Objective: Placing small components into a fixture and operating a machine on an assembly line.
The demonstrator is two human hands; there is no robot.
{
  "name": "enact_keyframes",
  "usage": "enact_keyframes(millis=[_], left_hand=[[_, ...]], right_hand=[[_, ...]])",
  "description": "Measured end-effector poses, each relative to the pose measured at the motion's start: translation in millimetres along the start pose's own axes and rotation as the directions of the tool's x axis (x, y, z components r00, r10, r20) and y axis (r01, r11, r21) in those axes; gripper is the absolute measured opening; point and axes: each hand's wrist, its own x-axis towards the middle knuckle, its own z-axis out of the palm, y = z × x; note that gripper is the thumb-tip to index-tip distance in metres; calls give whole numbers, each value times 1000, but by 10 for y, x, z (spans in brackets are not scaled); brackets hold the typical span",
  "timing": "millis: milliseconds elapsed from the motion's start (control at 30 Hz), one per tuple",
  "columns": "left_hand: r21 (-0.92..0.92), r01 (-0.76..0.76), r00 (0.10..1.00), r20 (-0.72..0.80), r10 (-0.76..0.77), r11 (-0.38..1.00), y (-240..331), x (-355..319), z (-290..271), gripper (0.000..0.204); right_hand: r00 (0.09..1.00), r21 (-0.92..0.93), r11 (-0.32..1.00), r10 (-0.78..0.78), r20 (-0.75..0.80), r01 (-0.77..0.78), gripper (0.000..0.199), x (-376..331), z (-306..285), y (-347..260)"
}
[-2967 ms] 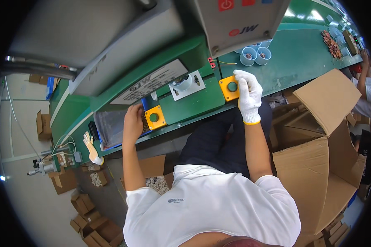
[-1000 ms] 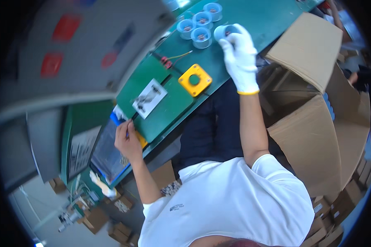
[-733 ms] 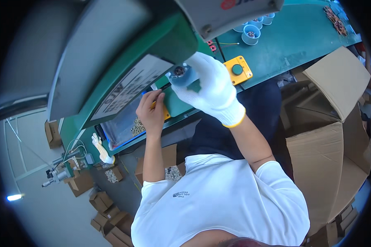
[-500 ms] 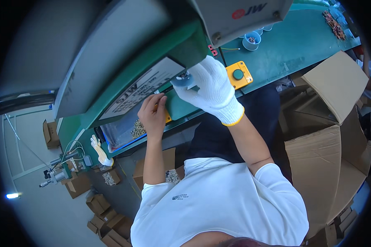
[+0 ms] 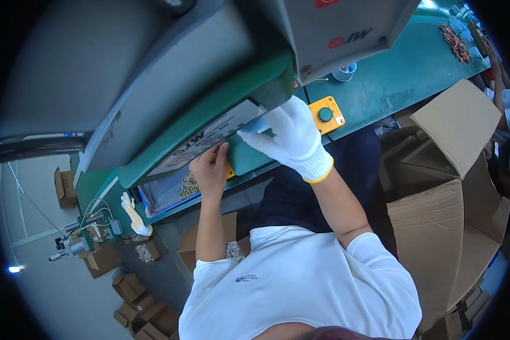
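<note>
My left hand [image 5: 209, 173] is bare and raised to the lower edge of the green machine head [image 5: 238, 85]. Its thumb and fingers are pinched together, their tips partly hidden, and what they hold cannot be made out. A white knitted glove with a yellow cuff covers my right hand [image 5: 294, 141], which reaches under the machine to the right of the left hand. Beside the glove's thumb a pale blue piece [image 5: 255, 126] shows in part. The machine hides most of the gloved fingertips, so their grip is unclear.
A yellow box with a green button [image 5: 325, 114] sits right of the glove. A tray [image 5: 158, 190] with small brass-coloured parts lies left. On the green table are a blue cup [image 5: 344, 72] and reddish parts [image 5: 456, 45]. A large open carton [image 5: 430, 221] stands at my right.
The view has shifted slightly, so the machine head covers more of the left fingertips and of the blue piece by the glove. Both hands stay at nearly the same place under the machine.
</note>
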Motion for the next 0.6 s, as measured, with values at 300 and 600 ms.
enact_keyframes(millis=[300,600], left_hand=[[-70,0,999,34,3,998,5,-2,-3,10],[28,-174,983,-49,175,984,34,-21,47,9]], right_hand=[[960,-221,958,221,174,-180,47,263,-53,-243],[959,-204,958,236,154,-203,37,236,48,-304]])
